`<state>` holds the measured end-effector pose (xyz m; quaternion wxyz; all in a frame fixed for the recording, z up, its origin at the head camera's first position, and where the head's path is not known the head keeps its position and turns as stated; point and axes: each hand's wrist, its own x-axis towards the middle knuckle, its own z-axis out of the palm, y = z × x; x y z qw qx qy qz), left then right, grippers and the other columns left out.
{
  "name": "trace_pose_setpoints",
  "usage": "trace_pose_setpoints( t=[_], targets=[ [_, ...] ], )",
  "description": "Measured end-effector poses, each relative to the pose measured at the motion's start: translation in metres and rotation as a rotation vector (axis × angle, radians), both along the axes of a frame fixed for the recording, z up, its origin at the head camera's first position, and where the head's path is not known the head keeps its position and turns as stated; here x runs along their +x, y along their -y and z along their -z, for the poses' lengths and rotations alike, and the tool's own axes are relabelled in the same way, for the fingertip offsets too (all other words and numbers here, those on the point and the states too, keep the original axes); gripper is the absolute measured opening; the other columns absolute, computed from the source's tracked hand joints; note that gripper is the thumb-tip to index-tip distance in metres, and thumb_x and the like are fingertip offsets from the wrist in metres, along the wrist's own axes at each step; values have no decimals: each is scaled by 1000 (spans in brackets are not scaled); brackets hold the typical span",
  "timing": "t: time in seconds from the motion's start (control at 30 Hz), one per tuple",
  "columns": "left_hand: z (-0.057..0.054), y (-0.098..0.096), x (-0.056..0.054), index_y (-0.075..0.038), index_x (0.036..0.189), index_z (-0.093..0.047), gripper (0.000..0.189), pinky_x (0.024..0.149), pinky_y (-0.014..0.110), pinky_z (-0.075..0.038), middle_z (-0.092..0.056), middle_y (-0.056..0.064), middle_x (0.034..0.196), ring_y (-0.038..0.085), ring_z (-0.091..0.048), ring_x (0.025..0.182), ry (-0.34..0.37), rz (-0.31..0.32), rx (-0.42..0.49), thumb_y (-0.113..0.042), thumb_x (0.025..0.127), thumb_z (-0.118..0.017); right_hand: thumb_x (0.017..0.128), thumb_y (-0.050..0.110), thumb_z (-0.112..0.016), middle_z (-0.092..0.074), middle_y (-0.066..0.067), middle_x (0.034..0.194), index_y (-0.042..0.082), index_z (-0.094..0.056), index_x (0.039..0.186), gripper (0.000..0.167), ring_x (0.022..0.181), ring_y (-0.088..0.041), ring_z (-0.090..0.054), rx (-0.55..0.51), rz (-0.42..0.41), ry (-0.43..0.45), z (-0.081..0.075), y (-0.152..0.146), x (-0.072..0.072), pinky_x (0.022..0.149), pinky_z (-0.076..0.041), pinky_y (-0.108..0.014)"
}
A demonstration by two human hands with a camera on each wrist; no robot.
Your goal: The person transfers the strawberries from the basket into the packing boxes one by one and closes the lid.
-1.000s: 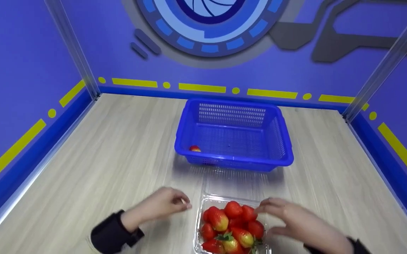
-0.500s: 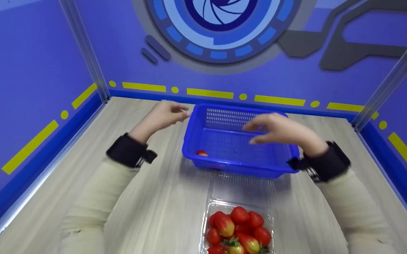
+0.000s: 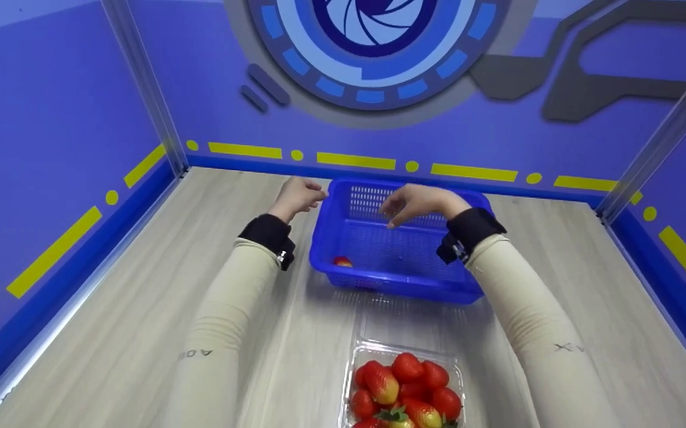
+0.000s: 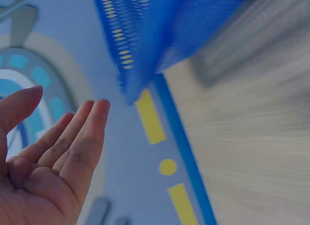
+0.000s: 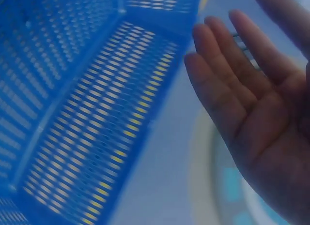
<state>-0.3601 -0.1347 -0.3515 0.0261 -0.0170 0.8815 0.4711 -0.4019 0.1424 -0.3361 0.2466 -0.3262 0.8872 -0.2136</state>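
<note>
A blue plastic basket (image 3: 402,288) with slotted sides stands toward the back of the table, one red-and-yellow strawberry (image 3: 342,261) in its near left corner. Just outside its far left corner is my left hand (image 3: 299,195), holding nothing; the left wrist view shows its fingers stretched out, with the basket (image 4: 169,36) nearby. Over the basket's interior hovers my right hand (image 3: 419,202), also holding nothing, its fingers loosely extended in the right wrist view. In front, a clear plastic punnet (image 3: 349,380) holds several strawberries (image 3: 407,367), some with green leaves; its near end is cut off.
The punnet's clear lid (image 3: 399,324) lies on the wood-grain table (image 3: 200,238) between punnet and basket. Blue printed panels (image 3: 343,119) close off the back and both sides, with metal posts (image 3: 147,89) at the corners.
Both hands have moved from beside the punnet up to the basket. Lately the right hand has shifted left over the basket. Punnet and basket stay put; the view has tilted slightly.
</note>
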Motion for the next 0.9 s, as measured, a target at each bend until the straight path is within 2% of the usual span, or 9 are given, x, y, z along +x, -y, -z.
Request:
trace_pose_setpoints(
  t=[0.1, 0.2, 0.43, 0.63, 0.7, 0.77, 0.8, 0.83, 0.9],
  targets=[
    [12, -2, -9, 6, 126, -69, 41, 62, 16, -51, -76, 21, 113, 6, -60, 66, 23, -53, -71, -19, 92, -71, 95, 14, -71, -68, -23, 133, 0, -61, 137, 46, 124, -33, -65, 84, -34, 109, 15, 5, -7, 107, -55, -42],
    [25, 0, -24, 6, 116, -73, 39, 61, 22, -55, -78, 18, 104, 9, -63, 62, 117, -87, -63, -21, 88, -78, 97, 18, -68, -65, -21, 139, 2, -58, 141, 48, 128, -32, -63, 162, -72, 180, 28, 12, -11, 109, -54, -42],
    [111, 19, -107, 1, 90, -73, 29, 59, 31, -63, -79, 15, 82, 21, -76, 63, 266, -53, 66, -21, 79, -89, 102, 18, -63, -58, -20, 148, 0, -54, 145, 48, 132, -28, -60, 246, -107, 338, 50, 30, -12, 115, -50, -39],
    [122, 21, -117, 9, 91, -69, 34, 60, 36, -65, -76, 18, 79, 25, -76, 66, 307, -60, 151, -14, 78, -90, 101, 13, -60, -56, -19, 149, -2, -54, 144, 46, 118, -12, -58, 284, -149, 427, 59, 46, -11, 117, -48, -38],
    [131, 20, -124, 8, 82, -68, 29, 55, 37, -64, -73, 16, 69, 25, -74, 60, 306, -65, 162, -11, 78, -89, 100, 11, -60, -58, -16, 145, -3, -54, 144, 47, 112, -9, -56, 297, -166, 441, 63, 50, -9, 115, -49, -35],
    [136, 18, -129, 6, 80, -69, 26, 53, 36, -63, -70, 12, 63, 23, -71, 54, 307, -71, 95, -13, 81, -87, 99, 9, -59, -61, -12, 138, -4, -54, 143, 46, 106, -6, -55, 309, -186, 452, 67, 53, -7, 108, -51, -29],
    [127, 15, -120, 6, 81, -69, 25, 51, 35, -62, -66, 11, 59, 22, -68, 49, 318, -68, 58, -13, 83, -85, 98, 7, -58, -64, -9, 132, -5, -54, 142, 46, 103, -5, -56, 311, -194, 461, 69, 54, -5, 103, -52, -25],
    [143, 17, -137, 5, 82, -71, 27, 52, 34, -62, -67, 10, 60, 21, -68, 49, 327, -68, 19, -16, 83, -86, 98, 6, -57, -65, -6, 124, -6, -55, 141, 45, 98, -4, -55, 317, -206, 464, 72, 55, -4, 97, -52, -22],
    [153, 17, -148, 4, 82, -71, 30, 51, 35, -62, -66, 11, 58, 22, -67, 46, 329, -56, -78, -21, 83, -86, 96, 4, -55, -65, 0, 112, -7, -55, 139, 44, 90, -3, -54, 325, -226, 470, 76, 57, 0, 86, -50, -17]
  ],
)
